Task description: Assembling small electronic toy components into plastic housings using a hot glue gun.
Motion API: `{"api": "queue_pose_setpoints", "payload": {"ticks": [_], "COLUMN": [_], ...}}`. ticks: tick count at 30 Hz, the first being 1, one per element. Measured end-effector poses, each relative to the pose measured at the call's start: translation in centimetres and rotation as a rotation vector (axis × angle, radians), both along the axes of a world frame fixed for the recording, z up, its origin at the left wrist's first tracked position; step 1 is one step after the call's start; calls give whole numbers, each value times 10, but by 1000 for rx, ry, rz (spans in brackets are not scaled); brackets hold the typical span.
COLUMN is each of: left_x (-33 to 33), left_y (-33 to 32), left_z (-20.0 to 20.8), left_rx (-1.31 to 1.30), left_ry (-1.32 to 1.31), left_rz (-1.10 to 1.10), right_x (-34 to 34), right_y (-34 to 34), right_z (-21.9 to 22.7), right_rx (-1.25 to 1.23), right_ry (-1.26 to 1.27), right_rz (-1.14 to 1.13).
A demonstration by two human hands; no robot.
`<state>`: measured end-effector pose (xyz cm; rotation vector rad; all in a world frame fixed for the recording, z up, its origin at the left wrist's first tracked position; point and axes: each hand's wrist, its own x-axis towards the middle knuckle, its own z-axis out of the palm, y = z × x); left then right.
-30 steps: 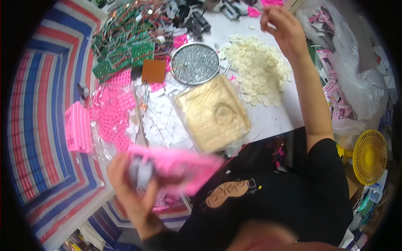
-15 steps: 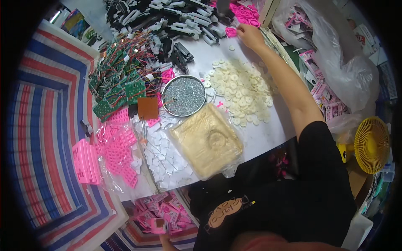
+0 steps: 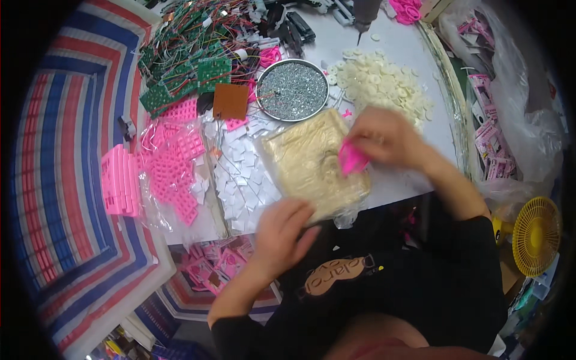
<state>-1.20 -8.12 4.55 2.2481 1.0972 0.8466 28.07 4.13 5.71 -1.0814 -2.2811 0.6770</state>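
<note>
lettering (image 3: 360, 264) on black shirt (image 3: 432, 288)

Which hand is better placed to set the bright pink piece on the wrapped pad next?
Probably the right hand: it grips the bright pink piece over the wrapped pad. The left hand, by the pad's near edge, shows nothing held.

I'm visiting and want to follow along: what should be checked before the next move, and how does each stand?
1. Pink piece held in right hand: ok.
2. Left hand open: ok.
3. Left hand touching wrapped tan pad: cannot tell.
4. Metal bits inside round dish: ok.
5. White discs in a container: not ok, loose on table.
6. Dark pointed tool clear of both hands: ok.
</note>
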Motion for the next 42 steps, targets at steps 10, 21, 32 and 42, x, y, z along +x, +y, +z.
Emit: {"api": "queue_pose_setpoints", "payload": {"ticks": [10, 21, 32, 42], "left_x": [38, -387, -397, -201], "left_y": [24, 164, 149, 72], "left_z": [-22, 66, 53, 63], "left_rx": [97, -83, -283, -150], "left_ry": [418, 719, -124, -614], "left_rz": [-183, 1216, 912, 685], "right_x": [-48, -65, -12, 369], "right_y": [-10, -10, 8, 43], "right_z": [-29, -13, -9, -35], "right_rx": [63, -70, -106, -99], "right_ry": [-331, -299, -25, -906], "right_rz": [78, 130, 215, -1120]}}
